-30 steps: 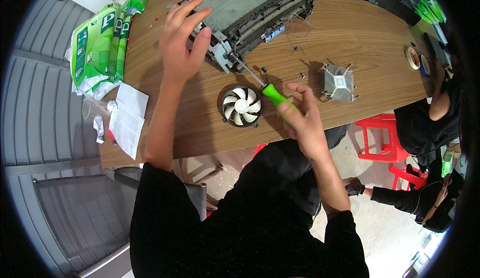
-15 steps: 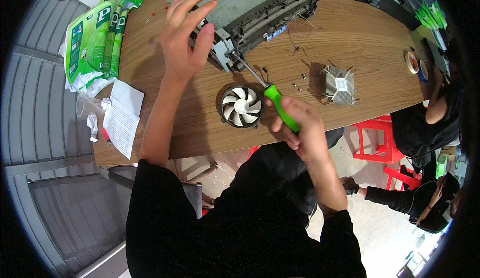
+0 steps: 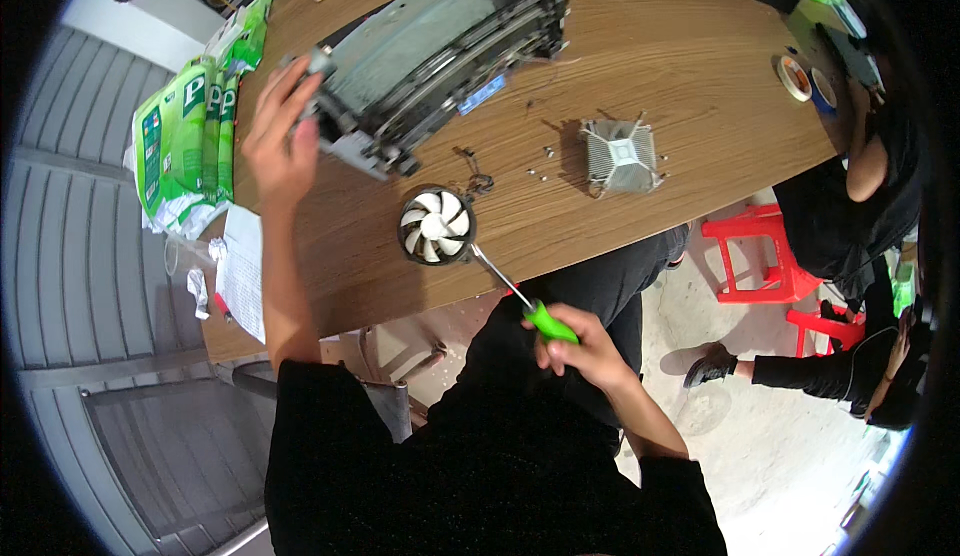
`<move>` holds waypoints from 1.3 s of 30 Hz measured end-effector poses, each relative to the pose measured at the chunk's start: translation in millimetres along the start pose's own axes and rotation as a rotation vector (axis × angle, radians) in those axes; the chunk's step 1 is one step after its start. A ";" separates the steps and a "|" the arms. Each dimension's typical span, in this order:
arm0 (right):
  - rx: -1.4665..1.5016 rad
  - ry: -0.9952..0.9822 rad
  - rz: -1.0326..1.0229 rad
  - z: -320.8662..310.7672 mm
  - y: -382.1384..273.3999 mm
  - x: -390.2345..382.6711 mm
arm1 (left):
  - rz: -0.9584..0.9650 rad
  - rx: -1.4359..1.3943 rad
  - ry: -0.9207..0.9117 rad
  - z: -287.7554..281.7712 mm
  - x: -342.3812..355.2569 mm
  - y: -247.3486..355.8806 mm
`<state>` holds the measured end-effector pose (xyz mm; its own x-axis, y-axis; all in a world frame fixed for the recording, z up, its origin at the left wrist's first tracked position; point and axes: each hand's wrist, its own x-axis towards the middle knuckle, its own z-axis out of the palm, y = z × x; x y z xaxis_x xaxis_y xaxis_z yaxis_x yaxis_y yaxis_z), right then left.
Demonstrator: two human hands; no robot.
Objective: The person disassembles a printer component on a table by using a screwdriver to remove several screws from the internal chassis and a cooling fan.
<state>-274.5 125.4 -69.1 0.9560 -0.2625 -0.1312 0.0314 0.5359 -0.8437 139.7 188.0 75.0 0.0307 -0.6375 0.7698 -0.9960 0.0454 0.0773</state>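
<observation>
The long grey-and-black metal and plastic chassis (image 3: pixel 420 56) is located at the far side of the brown wood-grain bench (image 3: pixel 700 66). Its long axis runs obliquely, from the near left end to the far right end. The left hand (image 3: pixel 280 146) is the nearer of the two hands and is positioned at the chassis's left end. The right hand (image 3: pixel 590 344) is well apart from the chassis, near the bench's front edge.

Left hand: fingers extended along the chassis end, thumb separated from them. Contact is at the corner; whether the grip is firm cannot be determined.

Right hand: fingers closed around the green-handled, metal-shafted screwdriver (image 3: pixel 551 323). The shaft points away and to the left, its tip just beside the rim of the round black-framed fan with white blades (image 3: pixel 433 226). Tip contact with the rim cannot be confirmed.

The square silver finned heatsink (image 3: pixel 620 156) stands to the right of the fan, with small metal screws (image 3: pixel 545 168) between them.
</observation>
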 end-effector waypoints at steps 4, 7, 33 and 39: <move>-0.190 0.244 0.157 -31.5 42.6 -52.1 | -0.084 0.065 0.002 -30.2 -28.3 -13.8; -0.378 0.306 0.065 -50.3 75.9 -63.4 | -0.139 0.217 0.101 -28.7 -33.8 4.9; -0.555 0.430 -0.251 -28.9 26.6 -52.4 | -0.481 -0.661 -0.711 116.1 3.6 176.4; -0.860 0.578 -0.370 -2.5 -32.2 -24.9 | -0.982 -1.549 -0.616 123.3 -8.7 169.8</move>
<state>-300.0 112.7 -40.0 0.6411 -0.7483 0.1704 -0.1407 -0.3329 -0.9324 -40.1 106.4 3.2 0.0726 -0.9856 -0.1529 0.2872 -0.1262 0.9495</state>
